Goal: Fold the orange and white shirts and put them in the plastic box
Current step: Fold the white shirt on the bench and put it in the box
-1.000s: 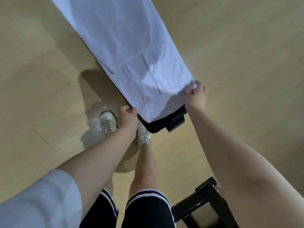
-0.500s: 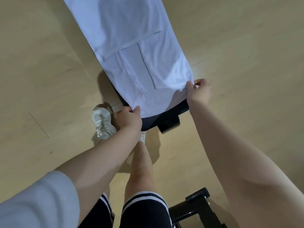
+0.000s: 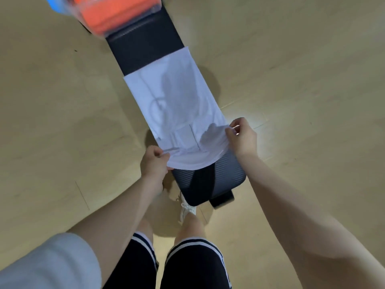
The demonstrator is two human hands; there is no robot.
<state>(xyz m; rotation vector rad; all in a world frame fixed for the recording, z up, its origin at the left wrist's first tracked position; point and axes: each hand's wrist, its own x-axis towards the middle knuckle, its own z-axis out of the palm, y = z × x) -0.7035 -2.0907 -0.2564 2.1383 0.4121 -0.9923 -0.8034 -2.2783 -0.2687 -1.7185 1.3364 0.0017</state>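
Hands pinch the near corners of a white shirt [image 3: 177,113] laid lengthwise along a narrow black bench [image 3: 208,180] on a pale wood floor [image 3: 62,101]. The left hand [image 3: 155,163] has fingers and thumb closed on the near left corner, the right hand [image 3: 242,135] is closed on the near right corner, and the hem between them sags in a shallow curve, lifted just clear of the padded seat.

The risk, as it looks from here, is the bench's width: the shirt covers it almost edge to edge, so an uneven lift by either hand could skew the fold or let one side slide off toward the floor. A loose pinch on thin cloth could also drop a corner mid-fold.

The shirt is already narrowed to a long strip, sleeves seemingly tucked in, a layered edge showing near the hem. It lies mostly flat, with faint creases and a shadow across the middle.

At the far end of the bench stands the clear plastic box [image 3: 116,21] with the orange shirt [image 3: 116,9] inside, well apart from the hands; the view there is blurred.
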